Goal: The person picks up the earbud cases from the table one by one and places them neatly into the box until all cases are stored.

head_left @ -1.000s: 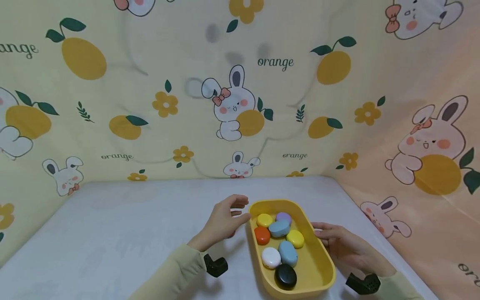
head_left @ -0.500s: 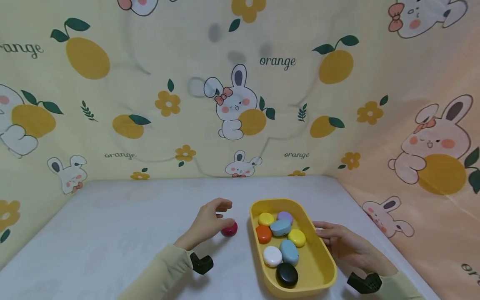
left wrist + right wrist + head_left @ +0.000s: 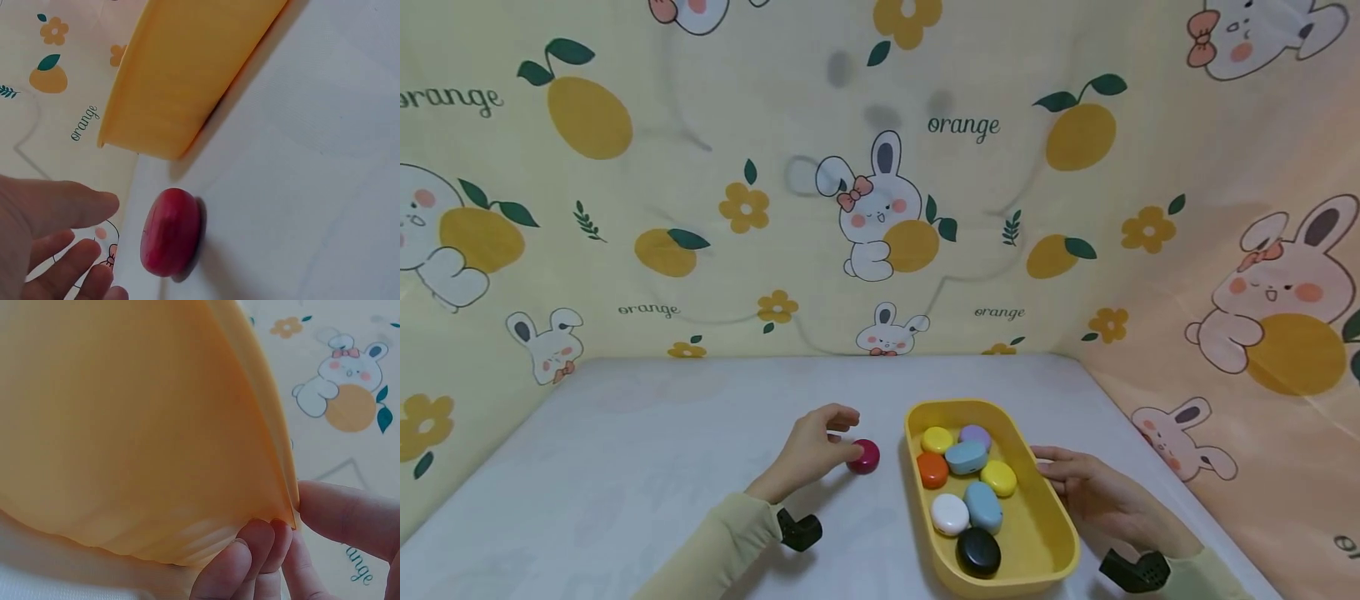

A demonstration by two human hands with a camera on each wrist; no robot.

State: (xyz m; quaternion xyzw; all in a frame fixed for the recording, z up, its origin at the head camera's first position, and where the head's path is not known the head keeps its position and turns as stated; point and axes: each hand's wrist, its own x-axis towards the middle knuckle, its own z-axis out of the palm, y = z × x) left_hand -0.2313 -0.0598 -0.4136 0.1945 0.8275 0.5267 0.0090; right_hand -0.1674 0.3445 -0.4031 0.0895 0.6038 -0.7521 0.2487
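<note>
A crimson, smooth pebble-like piece (image 3: pixel 867 457) lies on the white table, left of a yellow tray (image 3: pixel 1037 525). My left hand (image 3: pixel 808 450) is beside it, thumb and fingers spread. In the left wrist view a gap shows between the thumb (image 3: pixel 81 205) and the crimson piece (image 3: pixel 170 232). My right hand (image 3: pixel 1108 496) touches the tray's right side from outside. The right wrist view has its fingertips (image 3: pixel 265 540) against the outer wall and one finger right at the rim. Inside the tray are several rounded pieces, among them a black one (image 3: pixel 978 552) and an orange one (image 3: pixel 933 470).
The tray also holds two yellow pieces, two blue ones, a white one (image 3: pixel 950 514) and a purple one (image 3: pixel 976 435). A cloth printed with rabbits and oranges (image 3: pixel 820 275) hangs behind the white table (image 3: pixel 625 467) and along its sides.
My left hand has moved left, away from the tray's rim; the crimson piece, unseen one second ago, now shows beside it. The right hand stays at the tray. The head view has shifted slightly.
</note>
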